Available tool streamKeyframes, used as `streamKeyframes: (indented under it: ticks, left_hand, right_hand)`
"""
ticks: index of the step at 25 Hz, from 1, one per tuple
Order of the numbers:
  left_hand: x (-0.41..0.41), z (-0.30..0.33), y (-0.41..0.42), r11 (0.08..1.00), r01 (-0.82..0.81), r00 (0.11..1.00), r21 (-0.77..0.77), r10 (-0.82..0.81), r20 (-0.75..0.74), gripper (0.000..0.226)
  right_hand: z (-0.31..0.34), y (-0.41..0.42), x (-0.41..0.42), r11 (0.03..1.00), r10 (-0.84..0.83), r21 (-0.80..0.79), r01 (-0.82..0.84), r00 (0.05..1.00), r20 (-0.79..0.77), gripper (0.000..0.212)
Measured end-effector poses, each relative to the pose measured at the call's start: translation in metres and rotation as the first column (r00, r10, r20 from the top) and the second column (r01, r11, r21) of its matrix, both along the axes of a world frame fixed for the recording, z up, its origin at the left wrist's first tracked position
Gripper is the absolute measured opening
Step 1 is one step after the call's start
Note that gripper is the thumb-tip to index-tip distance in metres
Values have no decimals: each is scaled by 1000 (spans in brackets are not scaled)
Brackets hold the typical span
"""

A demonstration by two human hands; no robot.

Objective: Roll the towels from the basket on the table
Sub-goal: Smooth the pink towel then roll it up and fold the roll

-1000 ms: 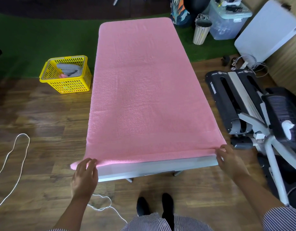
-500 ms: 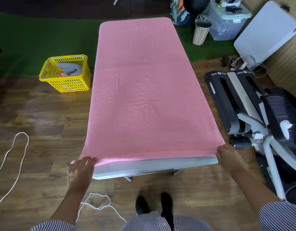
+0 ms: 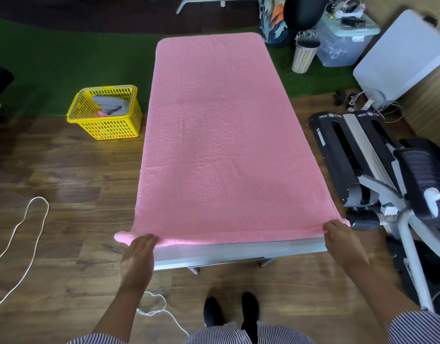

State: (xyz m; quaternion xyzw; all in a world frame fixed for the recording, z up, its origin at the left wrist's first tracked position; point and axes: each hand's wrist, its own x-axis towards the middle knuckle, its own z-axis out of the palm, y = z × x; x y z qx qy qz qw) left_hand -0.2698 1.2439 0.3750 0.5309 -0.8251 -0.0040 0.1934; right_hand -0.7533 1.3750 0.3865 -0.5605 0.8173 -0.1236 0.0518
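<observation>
Pink towel [image 3: 219,145] flat on table [image 3: 238,252]; hands at corners

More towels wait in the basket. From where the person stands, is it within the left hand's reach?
Probably not: the left hand rests at the towel's near corner, and the basket sits well off across open floor.

The towel [image 3: 221,135] lies flat over almost the whole table [image 3: 238,252], from mid-frame to the top centre, with nothing standing on it, so a hand could sweep its full length. At the lower edge the left hand [image 3: 137,259] and right hand [image 3: 343,240] sit at the near corners, the strip of edge between them open. Left of the table the floor is bare up to the basket [image 3: 106,112] at centre left and a cord [image 3: 23,234] at lower left. On the right, a machine [image 3: 362,165] stands close beside the table, narrowing that side.
</observation>
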Motion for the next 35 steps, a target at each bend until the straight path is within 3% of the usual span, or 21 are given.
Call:
streamKeyframes:
  ticks: [4, 7, 11, 15, 16, 18, 21, 25, 29, 33, 35]
  left_hand:
    - [-2, -3, 1, 998, 6, 1000, 63, -8, 24, 28]
    - [-2, -2, -4, 996, -18, 993, 93, 7, 121, 43]
    - [6, 0, -12, 996, -14, 983, 91, -3, 186, 53]
    - [1, 5, -17, 994, -58, 979, 88, 40, 198, 52]
    - [-3, 7, -16, 994, -71, 982, 81, 55, 178, 55]
    - [-8, 4, -13, 996, -57, 990, 61, 49, 135, 65]
    - [-14, 2, -11, 999, -22, 994, 48, 17, 105, 55]
    - [-21, 0, -10, 997, -39, 995, 59, 34, 88, 32]
    - [-20, -12, -8, 996, -65, 992, 59, 58, 110, 45]
    - [-22, -6, -17, 997, -46, 998, 64, 44, 41, 60]
    - [-20, -4, -20, 997, -15, 999, 70, 12, 36, 60]
  right_hand:
    - [2, 6, 9, 998, 38, 53, -35, 997, -67, 38]
    - [-3, 1, 8, 997, -46, 63, 45, 999, 13, 21]
    - [-2, -10, 10, 993, -108, 56, 107, 994, 3, 7]
    - [4, -23, 11, 991, 50, 129, -32, 988, -143, 25]
    - [4, -27, 10, 990, 25, 142, -2, 987, -161, 27]
    - [-3, -26, 7, 996, -50, 71, 61, 988, -148, 42]
    - [-12, -17, 9, 992, 113, -42, -122, 977, -181, 52]
    - [-18, -18, -3, 982, 154, -84, -170, 973, -171, 43]
    - [-18, -24, -8, 976, 173, -98, -195, 965, -199, 36]
    - [-5, -30, -5, 981, 172, -69, -182, 976, -133, 5]
    - [-6, -30, -9, 985, 168, -17, -172, 977, -134, 20]
